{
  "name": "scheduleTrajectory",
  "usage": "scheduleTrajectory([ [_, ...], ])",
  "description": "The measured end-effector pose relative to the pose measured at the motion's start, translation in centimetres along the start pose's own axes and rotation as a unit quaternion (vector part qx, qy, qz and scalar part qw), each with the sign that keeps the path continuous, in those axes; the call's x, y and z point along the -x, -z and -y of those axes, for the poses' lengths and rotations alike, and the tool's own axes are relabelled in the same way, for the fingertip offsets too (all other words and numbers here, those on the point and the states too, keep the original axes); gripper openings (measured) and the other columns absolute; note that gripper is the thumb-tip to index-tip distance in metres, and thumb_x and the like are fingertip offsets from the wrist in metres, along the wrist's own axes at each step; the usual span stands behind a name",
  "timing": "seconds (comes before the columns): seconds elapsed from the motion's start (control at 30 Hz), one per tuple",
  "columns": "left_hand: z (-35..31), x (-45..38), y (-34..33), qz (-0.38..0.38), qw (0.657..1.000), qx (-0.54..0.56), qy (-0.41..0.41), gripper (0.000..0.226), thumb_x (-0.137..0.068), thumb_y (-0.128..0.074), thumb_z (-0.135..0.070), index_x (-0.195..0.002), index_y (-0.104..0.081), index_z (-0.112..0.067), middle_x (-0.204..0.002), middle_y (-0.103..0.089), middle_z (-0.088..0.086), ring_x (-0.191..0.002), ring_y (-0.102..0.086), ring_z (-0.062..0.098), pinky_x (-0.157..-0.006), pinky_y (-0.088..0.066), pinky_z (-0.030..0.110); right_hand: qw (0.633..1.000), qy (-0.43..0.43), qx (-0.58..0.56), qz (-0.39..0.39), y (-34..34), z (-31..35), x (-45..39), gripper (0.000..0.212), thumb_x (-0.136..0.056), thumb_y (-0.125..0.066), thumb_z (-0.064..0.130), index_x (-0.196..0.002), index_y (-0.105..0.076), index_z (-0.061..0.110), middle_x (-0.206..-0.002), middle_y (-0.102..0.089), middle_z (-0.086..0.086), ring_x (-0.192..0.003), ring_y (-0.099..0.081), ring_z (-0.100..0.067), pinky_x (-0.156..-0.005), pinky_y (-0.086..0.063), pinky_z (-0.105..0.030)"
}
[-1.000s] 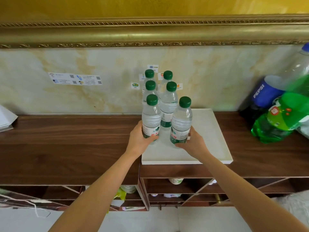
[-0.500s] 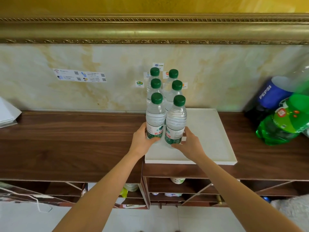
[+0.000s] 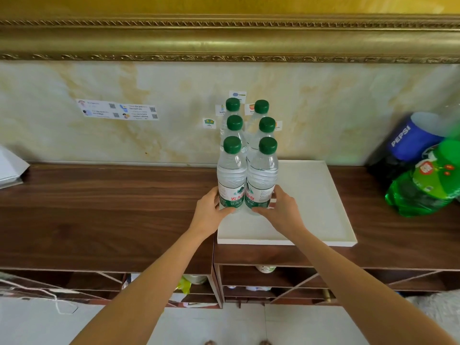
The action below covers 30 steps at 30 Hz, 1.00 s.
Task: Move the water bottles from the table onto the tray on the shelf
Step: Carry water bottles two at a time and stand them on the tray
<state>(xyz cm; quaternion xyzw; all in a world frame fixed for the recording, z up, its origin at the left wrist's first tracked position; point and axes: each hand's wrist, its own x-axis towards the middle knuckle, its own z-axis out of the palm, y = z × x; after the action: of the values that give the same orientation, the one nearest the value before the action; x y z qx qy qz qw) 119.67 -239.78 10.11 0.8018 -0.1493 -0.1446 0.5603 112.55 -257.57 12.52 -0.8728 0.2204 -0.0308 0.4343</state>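
Domestic interior: marble-pattern wall (image 3: 74, 140), gilt frame (image 3: 224, 41), wooden shelf (image 3: 99, 212) with cubbies, soda bottles (image 3: 423, 185) stored on top.

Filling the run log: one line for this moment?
left hand: holds front-left bottle | right hand: holds front-right bottle | six bottles on tray

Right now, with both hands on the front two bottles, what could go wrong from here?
1. The six water bottles stand packed tightly in two rows; a jerky release by the left hand or right hand could tip one bottle into the others.
2. They crowd the left edge of the tray; a nudge leftward might push the front left bottle off the rim.
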Motion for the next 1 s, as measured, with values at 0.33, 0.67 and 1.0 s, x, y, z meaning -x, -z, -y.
scheduleTrajectory([
  [0.33,0.0,-0.1,0.0,0.011,1.000,-0.015,-0.001,0.067,-0.080,-0.074,-0.006,-0.140,-0.043,-0.010,-0.139,-0.054,0.004,-0.124,-0.050,0.010,-0.109,-0.039,0.030,1.000,0.002,-0.014,0.007,-0.3,0.0,-0.2,0.065,-0.077,-0.078,0.029,-0.132,-0.047,0.013,-0.127,-0.062,-0.005,-0.111,-0.062,-0.026,-0.088,-0.051,-0.034],
  [0.67,-0.6,-0.1,0.9,0.016,1.000,-0.006,-0.021,0.069,-0.079,-0.076,-0.012,-0.140,-0.044,-0.015,-0.141,-0.052,-0.002,-0.128,-0.050,0.015,-0.110,-0.040,0.034,0.993,-0.029,-0.112,-0.012,-0.9,-0.2,0.8,0.058,-0.082,-0.074,0.026,-0.132,-0.048,0.011,-0.132,-0.059,-0.003,-0.122,-0.055,-0.022,-0.098,-0.047,-0.032],
  [1.0,-1.2,0.1,1.2,-0.005,0.996,-0.008,-0.084,0.061,-0.082,-0.073,-0.008,-0.137,-0.049,-0.016,-0.134,-0.057,-0.006,-0.121,-0.055,0.005,-0.099,-0.043,0.010,0.989,-0.022,-0.137,-0.058,-1.8,0.3,1.2,0.055,-0.082,-0.074,0.023,-0.130,-0.051,0.011,-0.126,-0.063,-0.003,-0.119,-0.057,-0.019,-0.098,-0.049,-0.032],
])
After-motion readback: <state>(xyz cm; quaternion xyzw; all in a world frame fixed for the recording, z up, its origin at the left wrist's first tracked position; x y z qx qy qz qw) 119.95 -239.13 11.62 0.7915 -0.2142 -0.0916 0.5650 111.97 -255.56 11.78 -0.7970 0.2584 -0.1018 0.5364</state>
